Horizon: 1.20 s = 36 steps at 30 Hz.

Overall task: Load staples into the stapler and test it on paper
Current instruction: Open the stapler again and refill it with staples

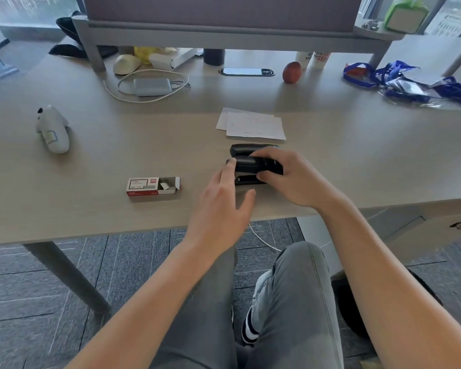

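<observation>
While the stapler (253,166) is lying at frame centre, long axis left-right, we are gripping it with our right hand (290,179); our left hand (224,206), fingers straight, is touching its left end. The staple box (152,186) label is unreadable.

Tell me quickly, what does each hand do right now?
Left hand: open, fingers straight, fingertips touching the front end of the black stapler.
Right hand: closed round the stapler, gripping its body.
</observation>
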Each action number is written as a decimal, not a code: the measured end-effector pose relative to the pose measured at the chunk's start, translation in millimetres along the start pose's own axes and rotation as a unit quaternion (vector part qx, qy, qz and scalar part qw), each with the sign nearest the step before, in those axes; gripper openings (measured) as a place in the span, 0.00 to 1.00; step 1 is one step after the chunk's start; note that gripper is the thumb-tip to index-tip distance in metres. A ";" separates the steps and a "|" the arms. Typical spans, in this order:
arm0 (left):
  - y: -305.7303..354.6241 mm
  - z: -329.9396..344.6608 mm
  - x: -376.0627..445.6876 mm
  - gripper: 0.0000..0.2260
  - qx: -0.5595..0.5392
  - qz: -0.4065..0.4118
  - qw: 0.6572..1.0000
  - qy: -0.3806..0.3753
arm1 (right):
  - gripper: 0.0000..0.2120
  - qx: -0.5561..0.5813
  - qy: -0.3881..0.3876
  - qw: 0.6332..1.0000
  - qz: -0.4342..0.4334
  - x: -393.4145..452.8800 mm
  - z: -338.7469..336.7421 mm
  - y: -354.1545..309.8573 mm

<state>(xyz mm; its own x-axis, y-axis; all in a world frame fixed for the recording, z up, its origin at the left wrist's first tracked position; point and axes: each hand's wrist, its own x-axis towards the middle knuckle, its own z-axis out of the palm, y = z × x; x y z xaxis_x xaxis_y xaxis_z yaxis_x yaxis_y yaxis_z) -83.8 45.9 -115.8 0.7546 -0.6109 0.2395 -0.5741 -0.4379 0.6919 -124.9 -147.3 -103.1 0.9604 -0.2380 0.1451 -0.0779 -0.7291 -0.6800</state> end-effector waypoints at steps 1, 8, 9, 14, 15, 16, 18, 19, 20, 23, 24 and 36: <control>-1.7 0.4 7.2 0.31 0.001 -0.004 1.000 -0.008 | 0.17 0.002 0.001 1.000 0.002 6.2 0.4 -0.4; -9.3 -5.9 35.2 0.30 -0.021 -0.025 0.999 -0.014 | 0.17 -0.027 0.016 0.999 0.023 29.4 7.6 -0.3; -10.2 -7.5 30.6 0.29 -0.024 -0.023 0.999 -0.012 | 0.18 -0.043 0.020 0.999 0.017 25.0 9.5 -2.5; -13.5 -13.1 3.6 0.28 -0.023 -0.007 1.000 -0.009 | 0.22 -0.245 0.073 0.966 -0.044 -5.1 12.1 -17.5; -13.7 -14.2 -1.0 0.28 -0.025 -0.005 1.000 -0.010 | 0.23 -0.252 0.068 0.964 -0.046 -9.5 12.6 -20.1; -14.2 -14.8 -4.7 0.27 -0.027 -0.003 1.000 -0.011 | 0.23 -0.244 0.061 0.967 -0.046 -13.0 13.8 -22.1; -14.8 -15.6 -9.7 0.27 -0.026 -0.001 1.000 -0.010 | 0.23 -0.234 0.060 0.969 -0.051 -17.0 19.2 -24.4; -14.6 -15.6 -10.9 0.27 -0.022 -0.001 1.000 -0.009 | 0.23 -0.236 0.065 0.968 -0.054 -18.1 21.8 -24.6; -14.6 -15.1 -11.0 0.27 -0.019 0.001 1.000 -0.006 | 0.22 -0.238 0.070 0.967 -0.055 -18.4 23.3 -24.7; -16.6 -12.6 -9.4 0.26 -0.007 0.008 1.000 0.006 | 0.20 -0.242 0.077 0.966 -0.053 -17.1 24.6 -22.9; -17.2 -11.5 -8.9 0.26 0.000 0.009 1.000 0.012 | 0.19 -0.242 0.081 0.965 -0.056 -16.8 24.9 -21.4; -13.4 5.6 -10.4 0.31 0.072 0.015 0.997 0.039 | 0.16 -0.211 0.129 0.967 -0.066 -16.9 35.1 -11.8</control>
<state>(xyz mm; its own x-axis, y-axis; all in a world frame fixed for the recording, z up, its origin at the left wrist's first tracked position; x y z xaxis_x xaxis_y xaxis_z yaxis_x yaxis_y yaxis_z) -85.8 54.4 -131.4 0.7553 -0.5748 0.3149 -0.6324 -0.5129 0.5806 -130.9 -112.1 -122.7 0.8750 -0.2366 0.4225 -0.1130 -0.9482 -0.2969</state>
